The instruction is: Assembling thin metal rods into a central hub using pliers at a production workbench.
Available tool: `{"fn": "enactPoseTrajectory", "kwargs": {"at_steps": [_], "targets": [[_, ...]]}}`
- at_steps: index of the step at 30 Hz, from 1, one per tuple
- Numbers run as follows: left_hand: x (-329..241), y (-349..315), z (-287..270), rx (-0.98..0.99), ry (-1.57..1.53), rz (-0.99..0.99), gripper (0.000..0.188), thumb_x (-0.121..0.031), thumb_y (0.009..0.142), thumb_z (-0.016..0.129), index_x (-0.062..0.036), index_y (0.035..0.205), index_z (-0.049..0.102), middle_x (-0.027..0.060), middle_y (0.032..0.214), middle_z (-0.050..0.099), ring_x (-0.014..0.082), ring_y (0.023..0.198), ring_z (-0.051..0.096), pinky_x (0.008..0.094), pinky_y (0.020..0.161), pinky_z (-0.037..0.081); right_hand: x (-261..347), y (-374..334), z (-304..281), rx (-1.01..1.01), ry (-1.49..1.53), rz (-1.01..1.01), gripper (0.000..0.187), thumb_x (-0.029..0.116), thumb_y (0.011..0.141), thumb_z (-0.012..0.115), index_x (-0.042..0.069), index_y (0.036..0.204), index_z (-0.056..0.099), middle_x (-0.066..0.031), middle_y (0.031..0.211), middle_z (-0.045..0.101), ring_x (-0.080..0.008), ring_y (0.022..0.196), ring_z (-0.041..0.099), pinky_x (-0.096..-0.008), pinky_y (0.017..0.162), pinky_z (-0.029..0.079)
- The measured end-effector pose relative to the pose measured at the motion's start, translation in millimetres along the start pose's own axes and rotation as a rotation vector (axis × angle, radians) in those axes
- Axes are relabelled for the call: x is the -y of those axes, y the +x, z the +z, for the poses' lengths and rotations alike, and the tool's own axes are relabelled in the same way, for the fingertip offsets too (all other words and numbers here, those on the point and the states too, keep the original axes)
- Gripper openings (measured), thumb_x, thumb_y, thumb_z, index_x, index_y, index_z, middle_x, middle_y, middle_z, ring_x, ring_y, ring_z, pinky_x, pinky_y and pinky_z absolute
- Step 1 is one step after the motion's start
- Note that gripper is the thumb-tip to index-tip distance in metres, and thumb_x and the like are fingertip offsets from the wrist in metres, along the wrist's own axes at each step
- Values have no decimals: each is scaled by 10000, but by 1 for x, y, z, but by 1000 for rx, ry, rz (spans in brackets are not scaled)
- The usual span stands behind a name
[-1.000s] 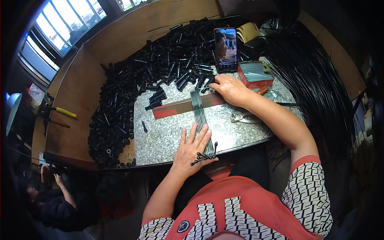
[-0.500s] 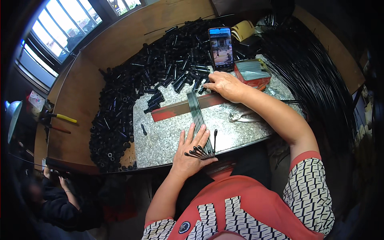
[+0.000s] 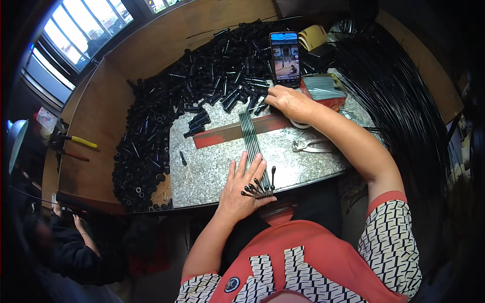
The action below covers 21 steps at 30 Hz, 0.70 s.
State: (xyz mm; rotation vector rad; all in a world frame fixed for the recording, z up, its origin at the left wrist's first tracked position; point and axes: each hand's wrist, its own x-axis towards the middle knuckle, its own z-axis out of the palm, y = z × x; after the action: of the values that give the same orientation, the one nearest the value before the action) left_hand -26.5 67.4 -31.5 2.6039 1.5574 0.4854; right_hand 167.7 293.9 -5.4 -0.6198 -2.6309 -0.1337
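My left hand [image 3: 241,189] lies flat, fingers stretched, against a row of thin metal rods [image 3: 251,140]. Black knobbed ends [image 3: 258,189] of the rods fan out by its thumb at the table's near edge. Under the rods, crosswise, runs a red-brown metal bar [image 3: 217,136]. My right hand [image 3: 290,103] is closed with bent fingers just right of the rods' far ends. A thin pale strip shows at its fingertips; what it is I cannot make out. Part of a whitish ring [image 3: 299,124] shows below the right wrist.
Black tubular parts [image 3: 202,76] are heaped behind and left. A phone [image 3: 285,58] stands upright beyond my right hand, beside a red box of thin rods [image 3: 323,88]. Metal pliers [image 3: 310,146] lie right. Long black rods [image 3: 394,86] fill the far right. Another person's arm [image 3: 86,237] shows lower left.
The view has shifted slightly. My right hand has moved a little nearer and to the right, and a pale strip now shows at its fingertips. My left hand stays on the rods.
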Motion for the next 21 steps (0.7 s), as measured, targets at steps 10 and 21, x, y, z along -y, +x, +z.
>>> {"fn": "enactPoseTrajectory", "kwargs": {"at_steps": [10,21], "targets": [[2,-2,2,19,-3,4,1002,-515,618,795,-57,1393,355,157,1470,330,407,1378,239,557,1098,223,0,2,-3,90,26,-5,127,65,789,519,10,863,607,-140,898,570,-321,918,581,-401,814,490],[4,-2,2,-13,-15,5,1051,-516,605,804,-21,1401,331,201,1460,323,394,1377,255,555,1098,223,11,7,-8,117,-21,-65,91,59,794,565,10,851,617,-117,858,552,-290,871,584,-390,743,498]]}}
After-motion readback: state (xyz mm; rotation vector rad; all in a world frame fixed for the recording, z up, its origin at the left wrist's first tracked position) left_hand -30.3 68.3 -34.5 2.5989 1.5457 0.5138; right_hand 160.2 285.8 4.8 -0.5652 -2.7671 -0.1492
